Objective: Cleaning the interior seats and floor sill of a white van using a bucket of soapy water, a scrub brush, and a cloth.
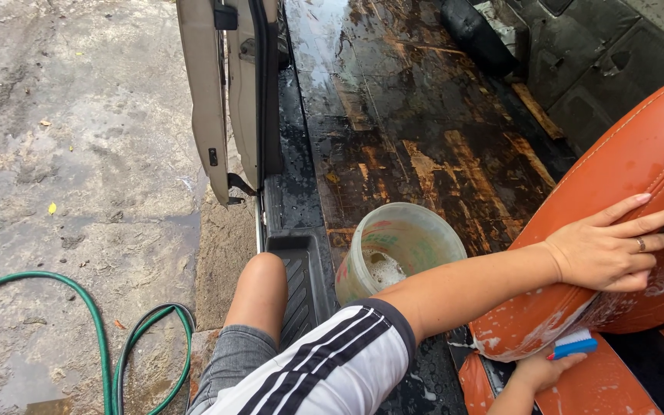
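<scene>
Fingers of the left hand [607,250] lay spread flat on the orange seat cushion [639,161], while below it the right hand [541,370] gripped a blue-handled brush [574,343] under the cushion's soapy edge.

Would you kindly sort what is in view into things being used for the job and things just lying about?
In use: orange seat, held by the left hand; blue brush in the right hand; soapy bucket.

Lying about: green hose, fallen leaves, open door.
</scene>
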